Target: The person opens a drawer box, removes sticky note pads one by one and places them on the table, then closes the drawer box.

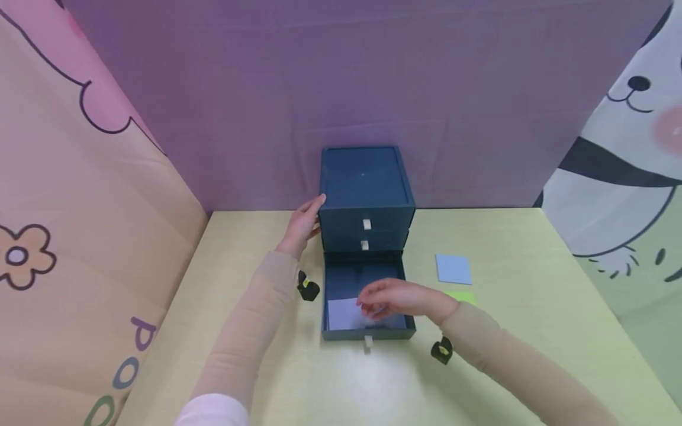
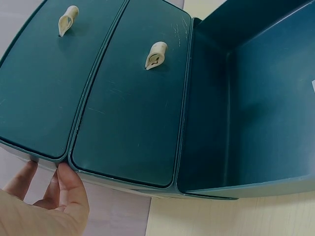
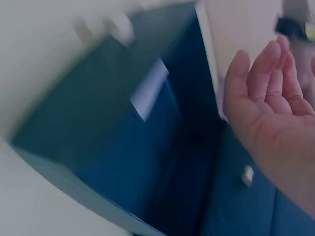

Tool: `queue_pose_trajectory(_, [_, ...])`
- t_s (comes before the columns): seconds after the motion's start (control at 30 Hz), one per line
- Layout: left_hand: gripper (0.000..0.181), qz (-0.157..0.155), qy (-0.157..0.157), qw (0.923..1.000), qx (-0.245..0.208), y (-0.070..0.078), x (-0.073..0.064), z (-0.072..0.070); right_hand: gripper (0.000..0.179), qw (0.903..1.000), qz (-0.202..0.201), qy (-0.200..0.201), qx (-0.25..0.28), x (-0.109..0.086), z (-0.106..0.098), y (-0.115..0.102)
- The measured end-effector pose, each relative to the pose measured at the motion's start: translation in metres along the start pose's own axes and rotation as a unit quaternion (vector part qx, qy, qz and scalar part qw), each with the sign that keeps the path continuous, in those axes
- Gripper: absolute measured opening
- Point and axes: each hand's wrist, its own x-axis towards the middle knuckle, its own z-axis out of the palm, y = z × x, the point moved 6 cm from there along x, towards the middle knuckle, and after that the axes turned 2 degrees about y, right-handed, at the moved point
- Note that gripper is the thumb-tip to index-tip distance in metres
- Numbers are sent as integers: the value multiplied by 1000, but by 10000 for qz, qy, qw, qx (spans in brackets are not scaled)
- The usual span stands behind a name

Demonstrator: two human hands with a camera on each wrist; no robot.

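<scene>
A dark blue drawer cabinet (image 1: pixel 362 177) stands at the back of the table, its bottom drawer (image 1: pixel 343 278) pulled out toward me and the two upper ones closed. My left hand (image 1: pixel 302 228) rests against the cabinet's left side; in the left wrist view its thumb and fingertips touch the side near the front edge. Over the open drawer hovers my right hand (image 1: pixel 396 297), fingers loosely bent with nothing in them. Beneath it, a pale lilac sheet of paper (image 1: pixel 343 315) lies at the drawer's front, partly covered by that hand.
To the right of the cabinet lies a light blue paper square (image 1: pixel 454 270). A yellow-green paper (image 1: pixel 462 296) shows partly from behind my right wrist. Small pale pull tabs (image 1: pixel 367 342) stick out from the drawer fronts. A purple cloth (image 1: pixel 256 106) hangs close behind the cabinet.
</scene>
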Motion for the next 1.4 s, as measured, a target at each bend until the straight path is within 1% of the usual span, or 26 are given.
queue_pose_trajectory(0.1, [61, 1, 31, 10000, -15, -1, 0, -1, 37, 9988, -75, 400, -282, 11, -17, -8])
queue_pose_trajectory(0.2, [62, -16, 9, 10000, 4, -2, 1, -1, 37, 9960, -35, 672, -596, 22, -28, -12])
queue_pose_trajectory(0.33, [62, -28, -12, 10000, 16, -3, 1, 0, 39, 9920, 75, 745, -1013, 34, -33, -15])
queue_pose_trajectory(0.4, [61, -10, -15, 10000, 5, -3, 1, 0, 37, 9877, 98, 786, -1349, 39, -34, -17])
queue_pose_trajectory(0.47, [61, 27, -22, 10000, -13, -2, 1, -1, 33, 9811, 80, 810, -1757, 45, -34, -20])
queue_pose_trajectory(0.53, [61, 55, -28, 10000, -26, -2, 1, -1, 30, 9718, 109, 844, -2198, 51, -34, -22])
queue_pose_trajectory(0.67, [61, 45, -35, 10000, 4, -2, 1, -2, 26, 9473, 166, 839, -3087, 62, -31, -24])
queue_pose_trajectory(0.8, [62, 12, -21, 10000, -4, -3, 2, -3, 32, 9213, 294, 866, -3779, 71, -26, -23])
queue_pose_trajectory(0.93, [62, 4, -3, 10000, -51, -3, 1, -3, 38, 9009, 454, 938, -4213, 77, -23, -20])
queue_pose_trajectory(1.1, [63, -1, -9, 10000, 9, -2, 0, -4, 47, 8778, 640, 1007, -4640, 84, -21, -12])
queue_pose_trajectory(1.3, [63, -3, 2, 10000, 0, -1, -1, -3, 59, 8581, 980, 1141, -4909, 88, -19, 0])
queue_pose_trajectory(1.37, [62, 8, 6, 10000, 4, 0, -1, -2, 60, 8501, 1039, 1155, -5032, 90, -16, 2])
queue_pose_trajectory(1.4, [62, 11, 2, 10000, -12, 0, -1, -2, 58, 8442, 1057, 1147, -5128, 90, -14, 3])
